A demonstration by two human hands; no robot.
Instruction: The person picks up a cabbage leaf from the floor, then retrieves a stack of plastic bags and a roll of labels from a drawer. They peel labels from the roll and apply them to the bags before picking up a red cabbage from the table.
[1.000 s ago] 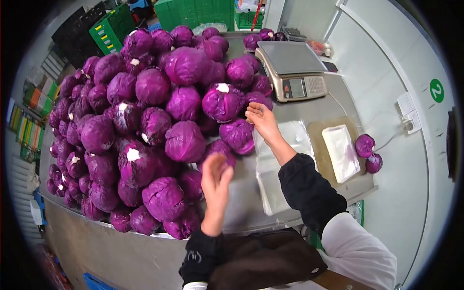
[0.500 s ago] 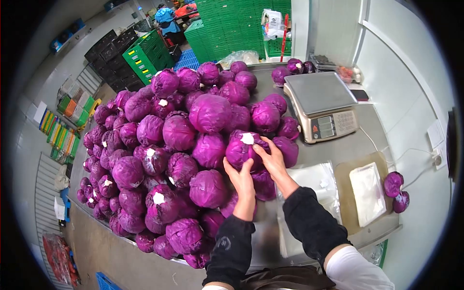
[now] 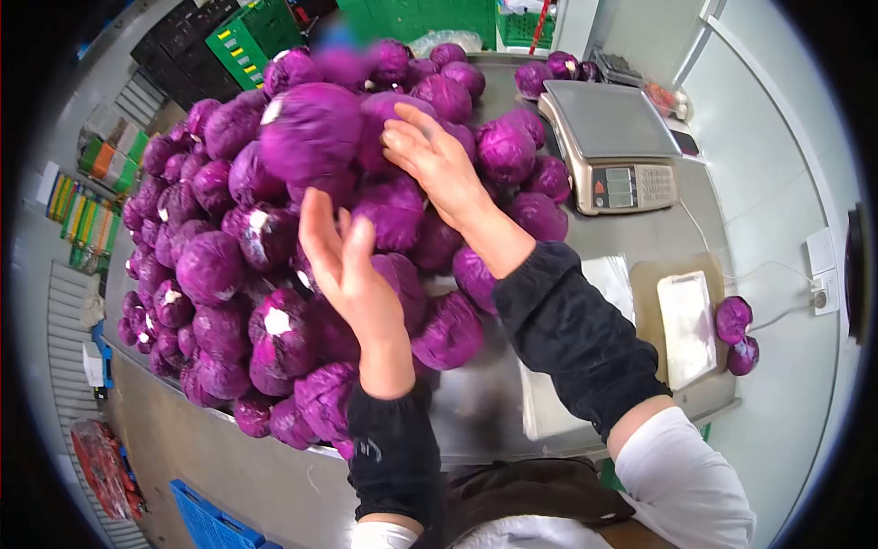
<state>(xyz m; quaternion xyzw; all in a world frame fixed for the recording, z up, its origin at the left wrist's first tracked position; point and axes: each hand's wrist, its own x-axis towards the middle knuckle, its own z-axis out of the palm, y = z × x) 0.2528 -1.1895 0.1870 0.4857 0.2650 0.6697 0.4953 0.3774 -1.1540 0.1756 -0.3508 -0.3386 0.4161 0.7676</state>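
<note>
Many purple cabbages (image 3: 209, 267) are heaped on the metal table. A blurred cabbage (image 3: 312, 134) with a pale stem end sits high over the middle of the heap. Just below it, my left hand (image 3: 352, 274) has its fingers spread and holds nothing. My right hand (image 3: 439, 169) is to the right of that cabbage, palm turned left, fingers apart and empty, over other cabbages. Both wrists carry black sleeve covers. Whether any fingertip touches a cabbage is hard to tell.
A weighing scale (image 3: 611, 146) stands right of the heap. Clear plastic bags (image 3: 688, 325) lie on the metal table (image 3: 466, 403) at the right, near two small cabbages (image 3: 737, 334). Green crates (image 3: 430, 23) are stacked behind; a blue pallet (image 3: 215, 517) is on the floor.
Both hands have let go of the cabbage they held and moved forward and left. A cabbage now shows motion blur over the heap. The view has shifted, and nearby cabbages have changed position.
</note>
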